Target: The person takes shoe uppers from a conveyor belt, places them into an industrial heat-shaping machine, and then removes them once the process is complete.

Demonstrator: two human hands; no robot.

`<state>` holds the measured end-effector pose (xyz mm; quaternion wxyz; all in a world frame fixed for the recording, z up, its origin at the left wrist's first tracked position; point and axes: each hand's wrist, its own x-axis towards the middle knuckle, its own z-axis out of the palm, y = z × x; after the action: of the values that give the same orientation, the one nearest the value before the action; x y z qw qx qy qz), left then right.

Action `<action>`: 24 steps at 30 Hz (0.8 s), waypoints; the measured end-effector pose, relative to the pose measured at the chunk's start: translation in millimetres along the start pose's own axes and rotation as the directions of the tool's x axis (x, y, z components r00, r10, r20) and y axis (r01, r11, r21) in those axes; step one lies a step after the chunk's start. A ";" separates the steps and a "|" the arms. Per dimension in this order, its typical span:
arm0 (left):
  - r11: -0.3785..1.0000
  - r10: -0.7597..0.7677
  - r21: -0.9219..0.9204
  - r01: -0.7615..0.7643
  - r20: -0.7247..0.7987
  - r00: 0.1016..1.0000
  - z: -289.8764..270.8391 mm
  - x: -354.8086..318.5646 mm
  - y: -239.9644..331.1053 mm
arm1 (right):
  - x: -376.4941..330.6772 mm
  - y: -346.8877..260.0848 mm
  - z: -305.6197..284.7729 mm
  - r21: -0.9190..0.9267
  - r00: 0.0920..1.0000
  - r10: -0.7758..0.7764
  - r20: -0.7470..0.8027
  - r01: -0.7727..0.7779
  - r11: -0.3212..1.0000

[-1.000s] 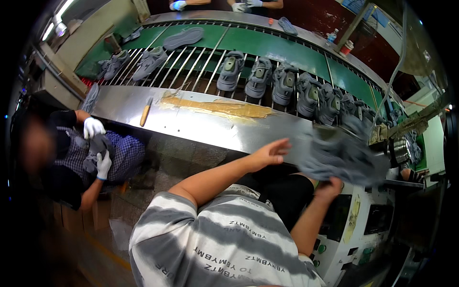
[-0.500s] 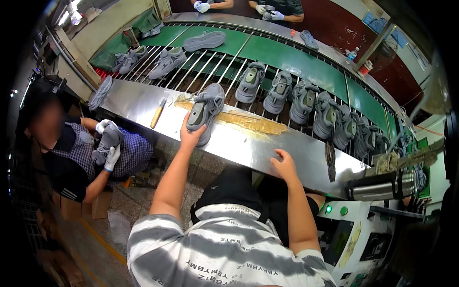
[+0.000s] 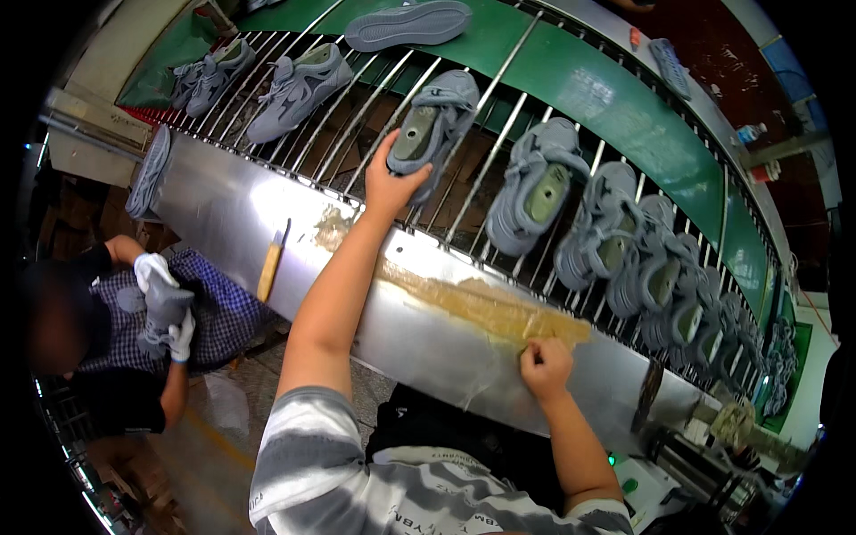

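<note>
My left hand [image 3: 390, 185] grips the heel end of a grey sneaker [image 3: 433, 123] and holds it against the metal rods of the conveyor rack [image 3: 374, 107]. To its right a row of several grey sneakers [image 3: 537, 185] hangs on the same rods, running off to the lower right. My right hand [image 3: 546, 366] is closed into a loose fist and rests on the steel ledge [image 3: 419, 330], at the end of a yellowish glue smear [image 3: 486, 308]. It holds nothing that I can see.
A brush with a wooden handle [image 3: 272, 261] lies on the ledge to the left. More grey sneakers [image 3: 299, 85] and a loose sole [image 3: 408, 24] sit at the far left of the green belt. A seated person in white gloves [image 3: 165, 299] handles a shoe at lower left.
My left hand has carried the grey sneaker up from the steel ledge onto the rods. My right hand has closed and stayed on the ledge near the glue smear.
</note>
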<state>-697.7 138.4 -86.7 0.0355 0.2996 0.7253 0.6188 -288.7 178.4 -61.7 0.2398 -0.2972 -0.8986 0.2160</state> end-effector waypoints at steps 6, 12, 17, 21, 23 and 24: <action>0.995 -0.075 -0.054 0.085 0.167 0.983 4.7 15.3 6.0 | 74.4 -33.6 56.1 0.189 0.985 -0.111 0.136 0.084 0.978; 0.988 -0.148 0.061 0.141 0.119 0.982 18.0 10.6 8.9 | 86.8 -39.2 67.6 0.107 0.984 -0.066 0.167 0.048 0.993; 0.992 -0.085 0.109 0.066 0.181 0.980 15.2 8.4 3.0 | 89.3 -37.2 72.2 0.095 0.979 -0.062 0.196 0.044 0.995; 0.994 -0.100 0.073 0.075 0.443 0.891 -12.8 33.7 17.8 | 86.1 -35.4 73.0 0.079 0.974 -0.048 0.221 0.031 0.996; 0.998 -0.044 0.053 0.016 0.581 0.812 -28.2 69.7 9.6 | 87.9 -36.5 74.2 0.086 0.974 -0.031 0.223 0.012 0.996; 0.999 -0.008 0.036 -0.019 0.625 0.781 -32.2 90.7 7.8 | 87.4 -37.2 74.1 0.084 0.974 -0.020 0.228 0.001 0.996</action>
<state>-782.4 154.1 -43.1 0.2658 0.4903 0.6842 0.4699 -408.0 188.7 -74.1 0.1482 -0.2554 -0.9120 0.2848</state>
